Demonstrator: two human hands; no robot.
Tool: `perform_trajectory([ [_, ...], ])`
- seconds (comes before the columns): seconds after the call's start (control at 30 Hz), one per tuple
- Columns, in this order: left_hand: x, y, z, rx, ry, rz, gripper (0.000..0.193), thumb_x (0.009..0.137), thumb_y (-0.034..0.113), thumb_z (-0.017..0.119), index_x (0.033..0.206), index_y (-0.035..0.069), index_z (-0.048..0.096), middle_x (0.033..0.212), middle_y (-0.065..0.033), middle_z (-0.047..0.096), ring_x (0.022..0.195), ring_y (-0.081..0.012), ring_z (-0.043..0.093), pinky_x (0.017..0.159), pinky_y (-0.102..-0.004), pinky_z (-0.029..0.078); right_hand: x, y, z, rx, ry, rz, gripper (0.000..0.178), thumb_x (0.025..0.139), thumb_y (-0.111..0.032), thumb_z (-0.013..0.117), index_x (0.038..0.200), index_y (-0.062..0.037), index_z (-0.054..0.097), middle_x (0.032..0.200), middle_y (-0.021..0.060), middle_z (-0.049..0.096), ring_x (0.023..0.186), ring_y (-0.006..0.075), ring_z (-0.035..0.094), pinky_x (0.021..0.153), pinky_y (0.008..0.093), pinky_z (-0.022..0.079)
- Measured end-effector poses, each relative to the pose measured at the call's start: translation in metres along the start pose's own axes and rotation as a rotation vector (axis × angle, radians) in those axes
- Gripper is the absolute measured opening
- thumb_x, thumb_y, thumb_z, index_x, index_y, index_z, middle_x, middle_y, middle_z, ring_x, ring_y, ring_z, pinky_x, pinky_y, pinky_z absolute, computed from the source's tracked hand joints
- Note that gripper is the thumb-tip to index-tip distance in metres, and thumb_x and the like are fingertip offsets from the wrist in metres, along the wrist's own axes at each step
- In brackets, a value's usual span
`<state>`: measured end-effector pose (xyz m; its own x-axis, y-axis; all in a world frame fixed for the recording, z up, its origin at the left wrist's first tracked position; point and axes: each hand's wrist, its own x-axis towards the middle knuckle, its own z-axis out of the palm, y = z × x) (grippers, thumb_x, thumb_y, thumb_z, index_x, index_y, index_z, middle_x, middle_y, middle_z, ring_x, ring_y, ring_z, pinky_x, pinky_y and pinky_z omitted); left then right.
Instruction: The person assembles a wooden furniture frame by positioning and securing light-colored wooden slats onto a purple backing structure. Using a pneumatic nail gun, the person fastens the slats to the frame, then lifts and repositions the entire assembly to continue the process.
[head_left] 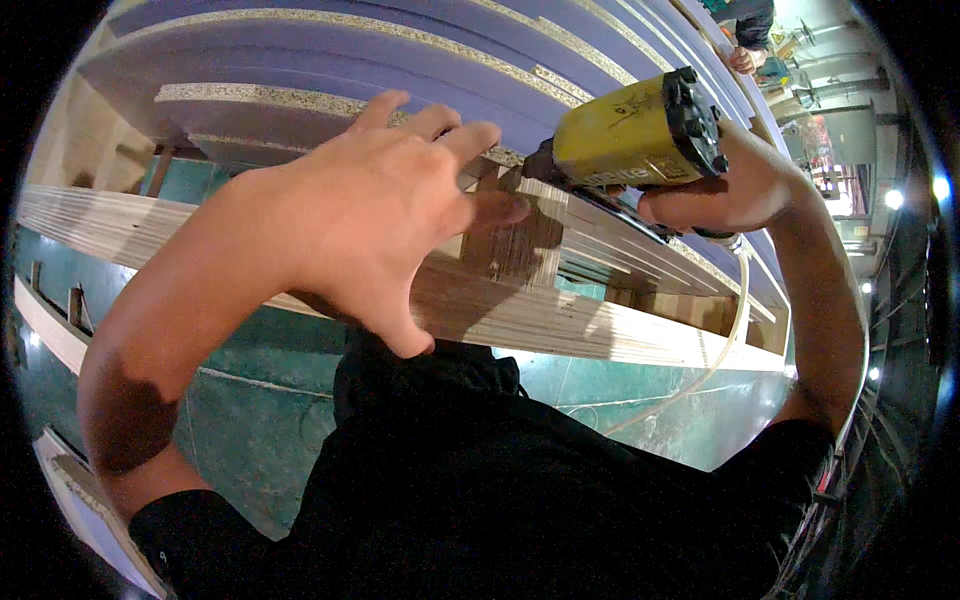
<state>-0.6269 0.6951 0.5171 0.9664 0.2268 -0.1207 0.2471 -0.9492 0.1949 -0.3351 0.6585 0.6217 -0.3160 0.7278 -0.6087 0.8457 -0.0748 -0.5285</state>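
My right hand (735,190) grips a yellow and black air nailer (625,130). Its dark nose points left, against or just over the edge of a particle board strip (260,95). A pale air hose (738,310) hangs from the nailer's handle end. My left hand (370,205) is open, its fingers spread over the board edge and a short wooden block (515,235). Thumb and fingers stand apart with nothing held between them. Whether the fingertips press on the board I cannot tell. The block joins the board side to a long layered plywood rail (620,325) nearest my body.
Several purple-grey panels (330,55) with particle board edges lie beyond my hands. Green floor (255,430) shows below the rail. Another board (85,510) leans at the lower left. At the far right, another person's hand (745,60) shows near cluttered shop equipment.
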Motion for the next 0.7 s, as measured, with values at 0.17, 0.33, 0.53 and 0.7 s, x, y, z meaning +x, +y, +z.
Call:
perform_trajectory([
  [0.17,-0.004,-0.002,0.004,-0.001,0.072,0.016,0.109,0.049,0.06,0.084,0.142,0.009,0.057,0.149,-0.0308,0.039,0.136,-0.0454,0.041,0.116,-0.06,0.027,0.008,-0.007,-0.001,-0.094,-0.031,-0.084,0.045,0.084,-0.026,0.081,0.121,-0.0056,0.066,0.103,0.0071,0.072,0.09,0.0165,0.067,0.08,0.0339,0.056],
  [0.33,-0.004,-0.005,0.005,0.006,0.121,0.057,0.106,0.048,0.058,0.084,0.138,0.008,0.061,0.147,-0.0307,0.041,0.133,-0.0454,0.042,0.116,-0.0558,0.029,0.006,-0.009,0.001,-0.208,-0.033,-0.013,0.045,0.083,-0.03,0.079,0.12,-0.0066,0.066,0.101,0.009,0.072,0.089,0.0194,0.068,0.082,0.0363,0.056],
  [0.53,-0.003,-0.005,0.01,-0.023,0.182,0.058,0.105,0.047,0.056,0.085,0.137,0.008,0.06,0.146,-0.0306,0.041,0.132,-0.047,0.042,0.115,-0.0558,0.03,-0.005,-0.003,0.002,-0.246,0.003,0.002,0.047,0.084,-0.036,0.077,0.118,-0.0057,0.066,0.098,0.0123,0.072,0.088,0.0237,0.069,0.081,0.0389,0.056],
  [0.7,-0.004,-0.007,0.01,-0.093,0.236,0.094,0.107,0.045,0.054,0.086,0.138,0.009,0.059,0.147,-0.0303,0.04,0.132,-0.0482,0.041,0.115,-0.0564,0.029,-0.008,0.003,0.004,-0.296,0.022,-0.001,0.051,0.083,-0.041,0.077,0.12,-0.0068,0.066,0.101,0.0142,0.073,0.092,0.0289,0.071,0.084,0.0406,0.056],
])
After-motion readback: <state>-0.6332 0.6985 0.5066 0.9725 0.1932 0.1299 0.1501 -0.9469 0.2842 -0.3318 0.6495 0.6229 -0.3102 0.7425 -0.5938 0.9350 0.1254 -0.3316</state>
